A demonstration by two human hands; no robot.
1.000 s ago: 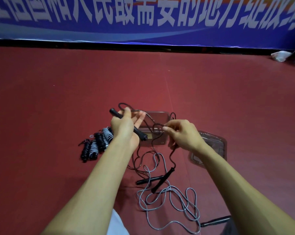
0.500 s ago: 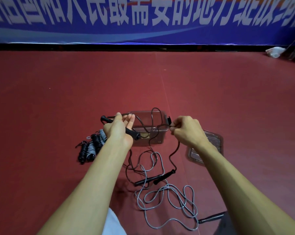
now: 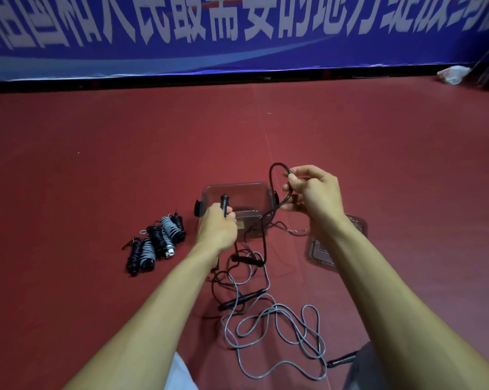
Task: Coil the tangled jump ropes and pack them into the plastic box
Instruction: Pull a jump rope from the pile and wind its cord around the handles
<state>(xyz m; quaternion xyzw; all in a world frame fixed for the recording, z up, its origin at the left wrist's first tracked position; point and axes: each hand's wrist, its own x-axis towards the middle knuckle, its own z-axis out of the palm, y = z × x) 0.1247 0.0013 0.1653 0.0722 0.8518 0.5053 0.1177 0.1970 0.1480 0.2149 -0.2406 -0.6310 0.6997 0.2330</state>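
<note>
Red floor (image 3: pixel 97 164), blue banner (image 3: pixel 350 52), grey rope (image 3: pixel 277 327)

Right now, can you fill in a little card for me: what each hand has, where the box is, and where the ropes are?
left hand: grips black handle
right hand: pinches black rope, looped up
plastic box: open, on red floor, beyond the hands
lid: on floor beside box, partly under right arm
coiled ropes: lying left of box
grey rope: loose on floor, uncoiled
</note>
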